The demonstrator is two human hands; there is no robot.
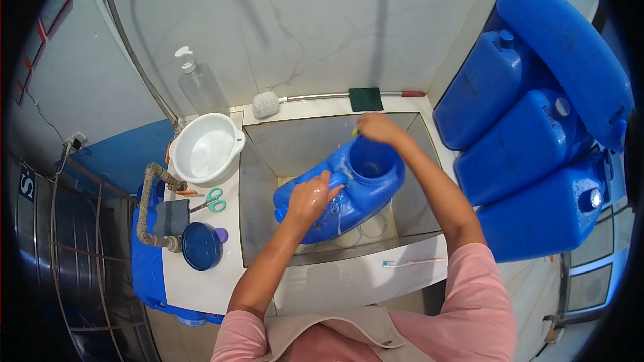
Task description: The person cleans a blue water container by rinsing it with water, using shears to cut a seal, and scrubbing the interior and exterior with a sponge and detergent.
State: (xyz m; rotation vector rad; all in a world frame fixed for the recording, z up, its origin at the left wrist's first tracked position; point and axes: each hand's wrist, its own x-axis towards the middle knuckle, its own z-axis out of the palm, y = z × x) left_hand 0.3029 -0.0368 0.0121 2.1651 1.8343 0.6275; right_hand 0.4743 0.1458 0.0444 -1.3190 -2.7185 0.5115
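Note:
A large blue plastic jug [332, 211] lies tilted over the tiled sink basin [261, 161], its wide round mouth facing up towards me. My left hand [311, 198], wet and with some suds on it, grips the jug's handle beside the mouth. White foam runs down the jug's side below that hand. At the far rim of the mouth is my right hand [377, 127], closed around something mostly hidden. Only a small yellow bit [355, 132] of it shows under the fingers. Round shapes, partly covered by the jug, stand on the basin floor.
Several blue jugs [518, 136] crowd the right side. A long-handled brush [266, 104] and green scouring pad [366, 99] lie on the back ledge. Left are a white basin [206, 148], pump bottle [201, 85], scissors [214, 201], blue lid [201, 245] and pipe [146, 211]. A toothbrush [410, 263] lies in front.

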